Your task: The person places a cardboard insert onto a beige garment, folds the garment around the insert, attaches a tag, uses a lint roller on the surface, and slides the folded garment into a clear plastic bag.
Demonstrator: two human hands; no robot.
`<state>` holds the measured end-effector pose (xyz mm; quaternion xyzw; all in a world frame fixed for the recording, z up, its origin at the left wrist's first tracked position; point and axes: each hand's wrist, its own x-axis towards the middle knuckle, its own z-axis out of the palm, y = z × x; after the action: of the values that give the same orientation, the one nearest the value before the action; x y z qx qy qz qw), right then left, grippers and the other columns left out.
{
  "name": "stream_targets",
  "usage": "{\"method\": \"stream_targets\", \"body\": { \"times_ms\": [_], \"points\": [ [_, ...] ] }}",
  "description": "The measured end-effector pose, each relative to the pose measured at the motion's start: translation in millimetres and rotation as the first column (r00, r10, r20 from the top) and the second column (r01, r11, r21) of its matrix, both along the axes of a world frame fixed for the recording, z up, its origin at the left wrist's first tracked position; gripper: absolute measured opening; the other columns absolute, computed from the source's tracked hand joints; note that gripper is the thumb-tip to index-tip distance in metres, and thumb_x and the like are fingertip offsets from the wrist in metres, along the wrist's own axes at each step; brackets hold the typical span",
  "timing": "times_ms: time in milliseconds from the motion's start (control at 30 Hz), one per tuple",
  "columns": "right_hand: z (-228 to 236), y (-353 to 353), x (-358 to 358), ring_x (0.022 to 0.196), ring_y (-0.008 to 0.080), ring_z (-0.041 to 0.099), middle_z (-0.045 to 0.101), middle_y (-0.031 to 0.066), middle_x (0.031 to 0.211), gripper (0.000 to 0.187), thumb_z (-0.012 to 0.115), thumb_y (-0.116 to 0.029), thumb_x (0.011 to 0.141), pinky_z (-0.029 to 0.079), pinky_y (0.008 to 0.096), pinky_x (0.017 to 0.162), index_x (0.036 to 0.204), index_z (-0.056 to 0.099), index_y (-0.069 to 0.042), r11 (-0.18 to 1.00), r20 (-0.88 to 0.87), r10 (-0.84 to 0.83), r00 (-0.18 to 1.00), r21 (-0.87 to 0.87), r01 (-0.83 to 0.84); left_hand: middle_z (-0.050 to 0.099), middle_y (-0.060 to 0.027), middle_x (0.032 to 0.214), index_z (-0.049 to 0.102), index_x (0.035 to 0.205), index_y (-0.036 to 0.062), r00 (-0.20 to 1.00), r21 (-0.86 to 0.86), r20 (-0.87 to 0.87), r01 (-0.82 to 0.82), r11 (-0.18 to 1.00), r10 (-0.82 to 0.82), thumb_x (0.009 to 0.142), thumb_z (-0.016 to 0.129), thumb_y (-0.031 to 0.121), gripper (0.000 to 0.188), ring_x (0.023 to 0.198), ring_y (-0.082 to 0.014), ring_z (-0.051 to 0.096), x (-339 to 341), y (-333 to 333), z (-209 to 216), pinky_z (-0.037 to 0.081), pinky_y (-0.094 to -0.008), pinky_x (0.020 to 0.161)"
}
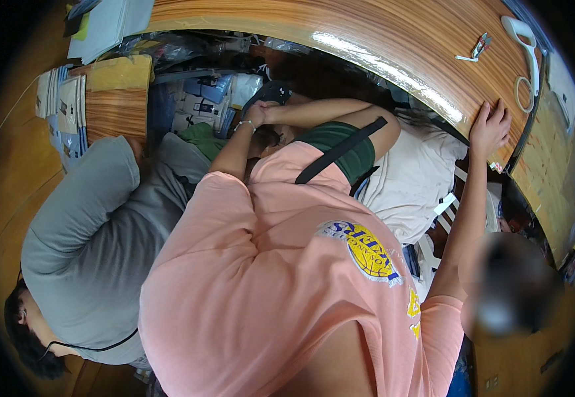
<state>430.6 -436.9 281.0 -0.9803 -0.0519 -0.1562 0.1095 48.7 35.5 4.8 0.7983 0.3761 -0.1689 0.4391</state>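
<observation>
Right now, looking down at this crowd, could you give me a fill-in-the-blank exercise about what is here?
1. The person in the pink shirt rests one hand on the edge of the ___ table.
2. The person crouching at the left wears a ___ shirt.
3. The round emblem on the pink shirt is mostly ___.

Missing words: wooden; grey; yellow.

A person in a pink shirt [267, 291] rests one flat hand [490, 126] on the curved wooden surface [367, 33]. Beside them, a person in grey [95, 245] bends under it toward cluttered packages [201, 99].
</observation>
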Motion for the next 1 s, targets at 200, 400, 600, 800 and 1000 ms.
{"method": "stream_targets", "body": {
  "times_ms": [200,400,600,800,1000],
  "points": [
    [-6,2,-1,0.128,0.0287,0.033,0.036,0.0148,0.137,0.054,0.043,-0.048,0.088,0.02,0.0541,0.101,0.131,0.044,-0.016,0.999,0.003,-0.02,1.0,-0.033,0.021,0.063,-0.0142,0.104,0.065,0.093,0.0113,0.921,0.021,-0.277,0.289,0.957,-0.273,0.076,0.052,0.018,0.023,0.097,-0.0284,0.06,51,-22,43,0.044,-0.0363,0.088],
    [-8,-6,-6,0.125,0.0286,0.036,0.04,0.0143,0.133,0.05,0.045,-0.047,0.086,0.023,0.0547,0.098,0.124,0.049,-0.015,0.999,0.039,-0.032,0.999,-0.037,0.033,0.064,-0.0191,0.091,0.064,0.085,0.0058,0.879,-0.1,-0.099,0.458,0.883,-0.467,0.072,0.052,0.018,0.021,0.089,-0.0308,0.061,104,-87,42,0.046,-0.0373,0.082],
    [-2,1,5,0.127,0.0314,0.032,0.042,0.0175,0.131,0.05,0.047,-0.042,0.084,0.019,0.0602,0.099,0.125,0.049,-0.014,1.0,0.064,0.002,0.998,-0.01,-0.001,0.062,-0.0245,0.084,0.065,0.076,-0.0012,0.631,0.311,-0.07,0.75,0.584,-0.773,0.084,0.04,0.021,0.034,0.081,-0.0387,0.06,35,-38,-80,0.047,-0.0477,0.073],
    [8,8,-5,0.132,0.0295,0.026,0.034,0.0191,0.137,0.053,0.045,-0.043,0.085,0.014,0.0571,0.105,0.128,0.045,-0.013,0.992,-0.088,-0.115,0.989,0.037,0.119,0.06,-0.0265,0.1,0.063,0.094,-0.006,0.677,-0.057,-0.355,0.673,0.737,-0.645,0.084,0.042,0.026,0.04,0.099,-0.0383,0.056,72,-77,-94,0.04,-0.0433,0.09],
    [19,11,-6,0.131,0.0298,0.027,0.037,0.0192,0.134,0.053,0.049,-0.042,0.083,0.016,0.0571,0.104,0.126,0.046,-0.011,0.992,-0.075,-0.092,0.993,0.083,0.098,0.059,-0.0274,0.104,0.062,0.098,-0.0008,0.696,-0.355,-0.145,0.627,0.693,-0.703,0.083,0.041,0.024,0.035,0.101,-0.0388,0.055,90,-75,-79,0.042,-0.0418,0.084]
  ]
}}
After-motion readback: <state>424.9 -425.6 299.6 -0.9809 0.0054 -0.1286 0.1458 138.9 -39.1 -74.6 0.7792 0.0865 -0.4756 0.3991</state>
